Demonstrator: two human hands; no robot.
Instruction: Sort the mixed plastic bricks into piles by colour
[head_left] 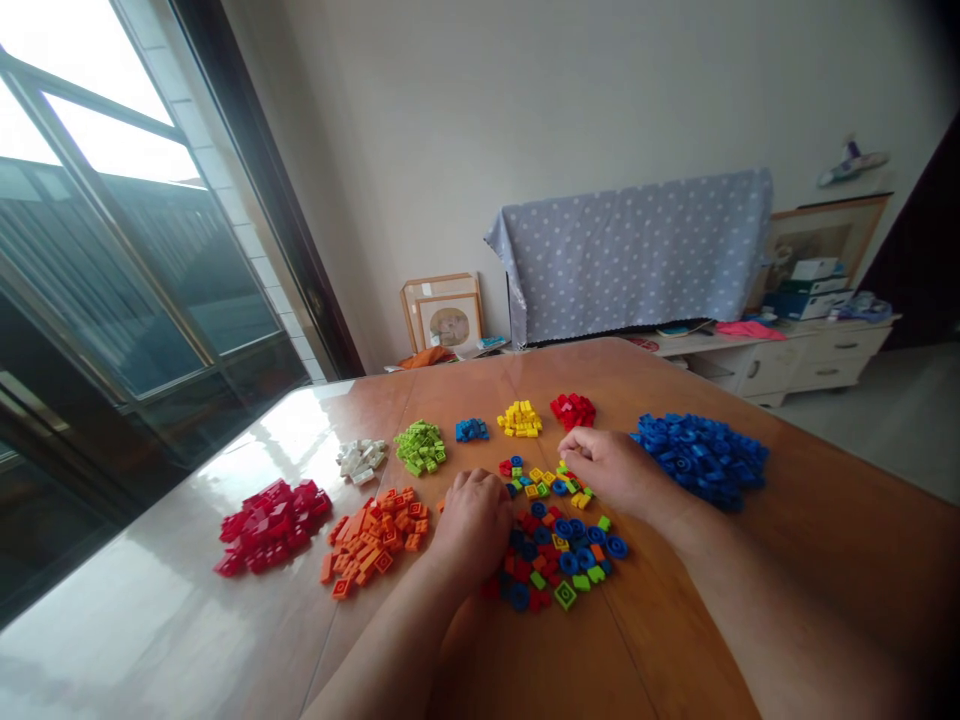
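A mixed pile of toy building bricks in red, blue, green, yellow and orange lies on the table in front of me. Over its left edge is my left hand, fingers curled down; anything inside them is hidden. My right hand is closed in a pinch at the far right of the mixed bricks, just in front of a small red pile. What it pinches cannot be made out. Near the hands, several yellow bricks lie among the loose ones. Orange bricks are heaped left of my left hand.
Sorted piles arc across the wooden table: crimson bricks, white bricks, light green bricks, small blue bricks, yellow bricks and a large blue heap at right. Behind stands a cloth-covered object.
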